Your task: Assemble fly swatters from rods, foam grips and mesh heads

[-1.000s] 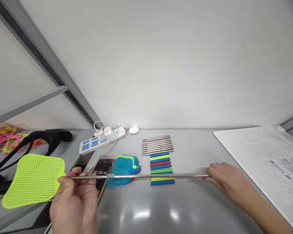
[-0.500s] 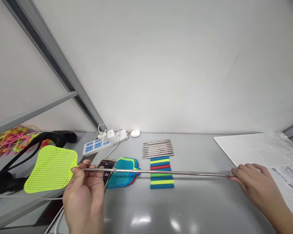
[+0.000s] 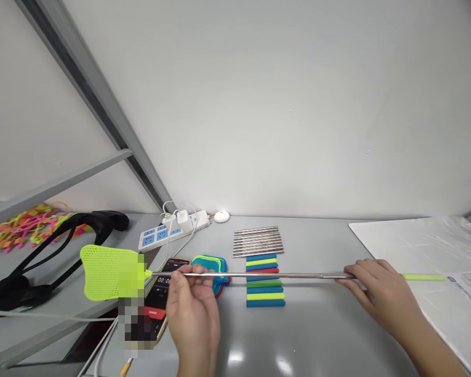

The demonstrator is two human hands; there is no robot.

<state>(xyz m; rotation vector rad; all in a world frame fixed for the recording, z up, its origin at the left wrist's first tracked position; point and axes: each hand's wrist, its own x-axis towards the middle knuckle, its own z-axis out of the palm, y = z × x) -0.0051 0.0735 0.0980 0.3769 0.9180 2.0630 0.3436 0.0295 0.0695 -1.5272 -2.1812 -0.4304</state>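
A fly swatter with an extended metal rod is held level across the view. Its yellow-green mesh head points left, partly covered by a pixelated patch. My left hand, palm up, has the rod between thumb and fingers a little right of the head. With its fingers over the rod's other end, my right hand grips it; the yellow-green handle sticks out beyond. Below the rod lie a row of coloured handles, a bundle of metal rods and stacked swatter heads, partly hidden by my left hand.
A phone with a timer lies left of my left hand. Behind it are a white power strip with cables and a small white case. Black straps lie left; a white plastic-wrapped package lies right.
My left hand has shifted right along the rod, away from the mesh head. My right hand is slightly further left, and the yellow-green handle now shows beyond it. The view has shifted slightly.
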